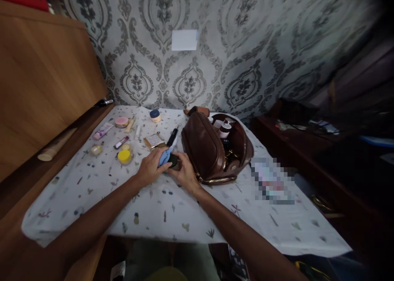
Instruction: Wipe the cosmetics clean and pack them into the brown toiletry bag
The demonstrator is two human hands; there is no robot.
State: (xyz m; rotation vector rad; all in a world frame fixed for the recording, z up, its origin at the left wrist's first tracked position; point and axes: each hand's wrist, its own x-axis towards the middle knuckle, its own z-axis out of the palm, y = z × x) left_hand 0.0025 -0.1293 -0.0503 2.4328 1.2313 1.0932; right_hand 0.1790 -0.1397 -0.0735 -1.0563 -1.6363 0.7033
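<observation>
My left hand point(151, 166) pinches a blue cloth point(165, 156) and presses it against a small dark round container point(174, 161). My right hand point(184, 170) curls around that container from the right, holding it just above the white patterned tablecloth point(172, 207). Right of both hands lies an open brown leather toiletry bag point(212, 149) with small jars and tubes inside.
Left of my hands lie cosmetics: a yellow-lidded jar point(124, 155), a glittery compact point(153, 140), a pink compact point(121, 121), a blue-lidded jar point(155, 115), tubes and lipsticks. A wooden panel point(40, 84) stands at the left, a dark shelf point(323, 157) at the right.
</observation>
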